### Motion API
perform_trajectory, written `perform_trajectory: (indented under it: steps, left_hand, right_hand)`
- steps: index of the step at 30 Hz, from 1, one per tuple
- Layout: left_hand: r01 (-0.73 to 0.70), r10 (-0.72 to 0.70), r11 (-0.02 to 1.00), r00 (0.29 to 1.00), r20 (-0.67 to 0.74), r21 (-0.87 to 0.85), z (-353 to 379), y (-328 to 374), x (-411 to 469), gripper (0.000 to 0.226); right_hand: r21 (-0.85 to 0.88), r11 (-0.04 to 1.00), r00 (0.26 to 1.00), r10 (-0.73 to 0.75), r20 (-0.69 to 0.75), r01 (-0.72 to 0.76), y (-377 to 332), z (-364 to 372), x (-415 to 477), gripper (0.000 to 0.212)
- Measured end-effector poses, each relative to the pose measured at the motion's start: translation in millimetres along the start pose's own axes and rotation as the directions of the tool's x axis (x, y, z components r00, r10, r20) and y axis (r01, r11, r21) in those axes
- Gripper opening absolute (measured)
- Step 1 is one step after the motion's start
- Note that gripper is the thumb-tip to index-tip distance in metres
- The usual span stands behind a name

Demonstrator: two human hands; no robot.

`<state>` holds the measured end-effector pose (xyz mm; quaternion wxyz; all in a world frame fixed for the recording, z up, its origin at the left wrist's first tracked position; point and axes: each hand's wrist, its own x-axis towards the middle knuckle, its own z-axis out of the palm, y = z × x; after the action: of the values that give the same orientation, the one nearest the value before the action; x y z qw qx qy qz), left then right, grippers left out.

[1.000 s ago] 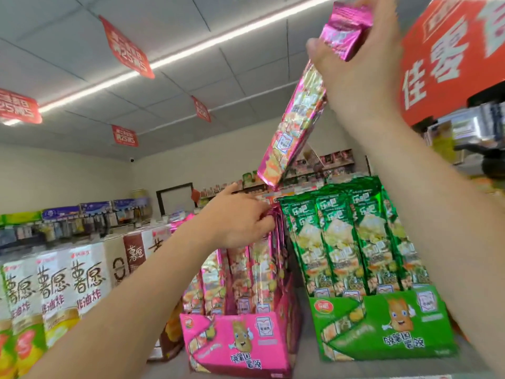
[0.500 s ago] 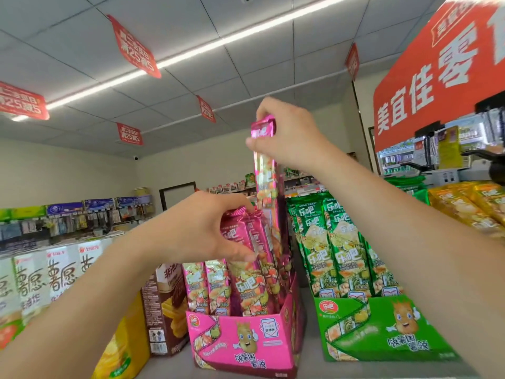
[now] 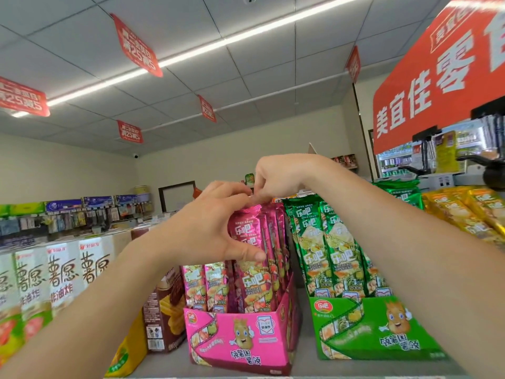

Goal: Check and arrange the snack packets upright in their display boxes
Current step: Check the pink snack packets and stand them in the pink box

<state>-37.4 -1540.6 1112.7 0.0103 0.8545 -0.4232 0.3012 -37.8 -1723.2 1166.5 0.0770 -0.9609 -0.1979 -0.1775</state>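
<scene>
Gripping the pink packets [image 3: 254,272] near their tops, the left hand [image 3: 207,228] forms a closed grip. Its fingers curl over the crimped upper edges, and its thumb [image 3: 247,254] lies flat across the printed front of the foremost packet. The right hand [image 3: 278,181] reaches in from above with the wrist bent. Its fingertips are bunched in a tight pinch grip on the top seam of the same packets, touching the left hand's fingers. How many packets the pinch takes in is hidden.

The pink packets are long, narrow sachets of glossy foil. They stand upright, packed one behind another, in the right part of the pink display box [image 3: 237,337]. Further pink packets stand lower in its left part. The box is printed cardboard with a low front wall bearing a cartoon potato figure.

The pink box rests on a grey shelf [image 3: 304,351]. A green display box [image 3: 369,329] of the same shape stands just beside it on the right, across a narrow gap. It holds upright green packets [image 3: 328,247] of the same foil. Yellow packets [image 3: 478,214] lie tilted farther right.

On the left, a brown carton [image 3: 166,310] stands just beside the pink box, then a row of white cartons [image 3: 54,274]. Red signs [image 3: 136,47] hang from the tiled ceiling.
</scene>
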Motion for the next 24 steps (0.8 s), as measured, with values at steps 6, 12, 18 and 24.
perform_trajectory:
  steps: [6, 12, 18, 24]
  left_hand:
    - [0.038, -0.037, 0.999, 0.998, 0.048, -0.037, 7.4, 2.4, 1.3, 0.076]
    - [-0.028, 0.028, 1.000, 1.000, -0.013, 0.001, 11.4, -1.1, -0.8, 0.083]
    - [-0.039, 0.038, 0.997, 0.999, -0.011, -0.062, 8.1, -3.6, -2.4, 0.069]
    - [-0.043, 0.039, 0.990, 0.999, -0.028, -0.134, 11.0, -7.3, -0.8, 0.074]
  right_hand:
    - [0.048, 0.999, 0.985, -0.033, 0.170, 0.025, 0.0, -8.0, -3.1, 0.020]
    - [-0.079, 0.988, 0.988, 0.129, -0.082, -0.135, 21.0, 0.9, 23.0, 0.017]
    - [-0.366, 0.917, 0.952, 0.239, 0.191, -0.157, 14.3, 23.9, 35.8, 0.020]
    - [-0.150, 0.964, 0.975, 0.221, -0.021, -0.222, 9.0, -1.1, 21.0, 0.014]
